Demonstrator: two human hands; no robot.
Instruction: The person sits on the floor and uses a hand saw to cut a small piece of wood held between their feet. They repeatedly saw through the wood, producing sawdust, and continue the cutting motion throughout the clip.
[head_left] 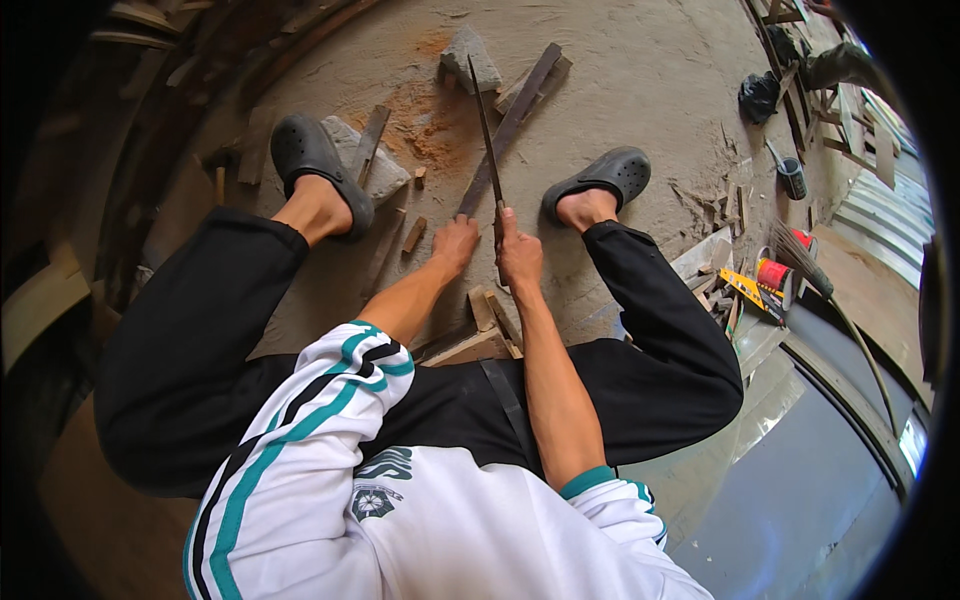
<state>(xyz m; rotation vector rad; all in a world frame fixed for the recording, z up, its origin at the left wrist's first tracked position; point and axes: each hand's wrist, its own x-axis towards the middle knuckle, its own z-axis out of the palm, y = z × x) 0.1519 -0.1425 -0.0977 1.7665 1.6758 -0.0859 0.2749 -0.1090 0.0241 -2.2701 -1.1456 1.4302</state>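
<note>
Long blade (484, 125) ran up and away from the person, tip toward a grey stone block (470, 60), long axis nearly straight ahead, leaning slightly left. Right hand (518, 255) had its fingers closed round the handle end. Left hand (455, 245) gripped the near end of a dark wood strip (510, 125), which crossed under the blade and pointed up-right. Both lay between the two grey clogs (610, 178) on the concrete floor (650, 70). Open floor ahead; wood offcuts (490, 325) crowded just beneath the hands.

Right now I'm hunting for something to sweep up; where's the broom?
In the head view, the broom lies on the person's right, beside the red can, past the right shoe.
</note>
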